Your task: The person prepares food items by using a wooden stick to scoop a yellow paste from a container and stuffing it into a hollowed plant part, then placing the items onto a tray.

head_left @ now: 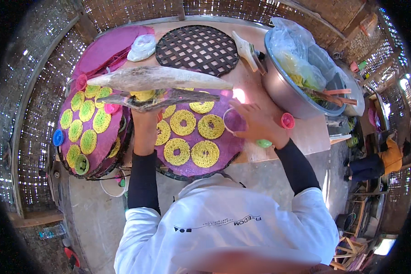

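A two-part wooden press [164, 78] hangs over the round purple mat [228, 150], a bit of yellow dough [143, 95] showing between its pale upper beam and dark lower bar. My left hand [146, 115] grips it from beneath, its fingers mostly hidden by the wood. At the mat's right edge, my right hand [259, 122] holds a thin white ring [225, 119] by its side, fingers bent over the rim. Several lacy yellow noodle rings [205, 154] lie on the mat below the press, some with open centres.
On the left, another purple mat holds yellow-green noodle discs [87, 110] and a blue cap [58, 137]. Behind are a black woven tray [197, 49], stacked purple sheets [109, 48] and a large grey basin [287, 91] with plastic bags. A person [383, 160] is far right.
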Demonstrator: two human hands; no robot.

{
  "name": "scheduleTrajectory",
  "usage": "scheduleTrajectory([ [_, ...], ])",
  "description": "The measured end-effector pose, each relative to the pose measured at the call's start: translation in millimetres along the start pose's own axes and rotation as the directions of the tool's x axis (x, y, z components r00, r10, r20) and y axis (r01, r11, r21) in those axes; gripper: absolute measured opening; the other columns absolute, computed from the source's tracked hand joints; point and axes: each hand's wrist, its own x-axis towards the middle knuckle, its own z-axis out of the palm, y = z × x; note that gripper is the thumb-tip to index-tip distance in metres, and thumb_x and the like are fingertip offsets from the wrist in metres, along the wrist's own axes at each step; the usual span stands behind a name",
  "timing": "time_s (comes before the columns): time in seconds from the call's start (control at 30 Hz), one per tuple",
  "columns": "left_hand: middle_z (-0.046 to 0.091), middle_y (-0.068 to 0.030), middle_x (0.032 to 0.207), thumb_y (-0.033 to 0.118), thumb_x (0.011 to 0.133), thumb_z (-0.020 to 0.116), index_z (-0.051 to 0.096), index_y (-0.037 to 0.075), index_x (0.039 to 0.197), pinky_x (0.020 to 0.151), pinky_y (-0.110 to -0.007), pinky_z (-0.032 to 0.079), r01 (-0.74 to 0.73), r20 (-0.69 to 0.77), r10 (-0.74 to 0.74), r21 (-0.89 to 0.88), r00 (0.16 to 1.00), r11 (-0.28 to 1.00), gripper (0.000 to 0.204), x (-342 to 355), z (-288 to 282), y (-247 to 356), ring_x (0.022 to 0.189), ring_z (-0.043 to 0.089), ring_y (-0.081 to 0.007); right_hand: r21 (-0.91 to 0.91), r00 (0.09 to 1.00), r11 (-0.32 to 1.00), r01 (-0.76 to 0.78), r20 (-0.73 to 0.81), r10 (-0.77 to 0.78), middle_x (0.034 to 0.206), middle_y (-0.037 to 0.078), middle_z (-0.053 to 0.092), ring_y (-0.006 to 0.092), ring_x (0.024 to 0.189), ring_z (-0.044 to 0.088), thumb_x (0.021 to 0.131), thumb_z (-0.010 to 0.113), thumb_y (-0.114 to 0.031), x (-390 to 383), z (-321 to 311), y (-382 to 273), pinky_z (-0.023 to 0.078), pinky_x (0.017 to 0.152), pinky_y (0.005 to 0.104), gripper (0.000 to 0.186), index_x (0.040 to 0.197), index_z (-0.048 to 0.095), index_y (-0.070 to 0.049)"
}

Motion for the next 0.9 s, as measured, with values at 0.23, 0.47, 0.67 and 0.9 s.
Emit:
scheduleTrajectory([
  [0.23, 0.054, -0.0005, 0.069, 0.006, 0.066, 0.063, 0.050, 0.007, 0.094, 0.042, -0.020, 0.037, 0.017, 0.012, -0.016, -0.019, 1.000, 1.000, 0.031, -18.9, -0.7, -7.0, 0.053, 0.050, -0.0091, -0.070, 0.982, 0.980, -0.187, 0.009, 0.188, 0.115, 0.021, 0.047, 0.0385, 0.109, 0.042, 0.064, 0.068, -0.034, -25.5, 5.0, -32.7, 0.033, 0.093, 0.0450, 0.089, 0.136, 0.022, -0.011],
  [0.47, 0.053, -0.0038, 0.087, 0.005, 0.067, 0.068, 0.042, 0.007, 0.106, 0.053, -0.023, 0.044, -0.043, 0.024, 0.044, -0.021, 0.999, 0.999, 0.047, -37.9, -5.7, -6.1, 0.067, 0.052, -0.0104, -0.007, 0.973, 0.974, -0.227, -0.045, 0.227, 0.117, 0.022, 0.045, 0.0403, 0.109, 0.042, 0.065, 0.068, -0.034, -38.0, 21.7, -52.7, 0.035, 0.092, 0.0452, 0.090, 0.136, 0.019, -0.010],
  [0.67, 0.058, -0.0060, 0.096, 0.002, 0.059, 0.075, 0.050, 0.000, 0.099, 0.078, -0.029, 0.045, -0.211, 0.216, 0.132, 0.403, 0.968, 0.890, 0.048, -76.8, 23.7, 23.9, 0.088, 0.055, -0.0153, 0.858, 0.967, 0.513, -0.003, -0.129, 0.222, 0.119, 0.017, 0.049, 0.0261, 0.109, 0.047, 0.082, 0.057, -0.025, -45.3, -10.0, -32.6, 0.038, 0.090, 0.0355, 0.055, 0.126, 0.036, 0.000],
  [0.9, 0.054, -0.0124, 0.102, 0.024, 0.059, 0.072, 0.052, 0.008, 0.106, 0.077, -0.037, 0.038, -0.423, 0.308, 0.334, 0.829, 0.891, 0.366, 0.053, -125.0, 100.2, 16.5, 0.091, 0.051, -0.0297, 0.984, 0.985, -0.092, -0.154, 0.146, -0.095, 0.090, 0.007, 0.053, 0.0117, 0.072, 0.051, 0.082, 0.055, -0.020, -97.5, 24.6, -40.0, 0.044, 0.061, 0.0259, 0.038, 0.114, 0.045, -0.003],
])
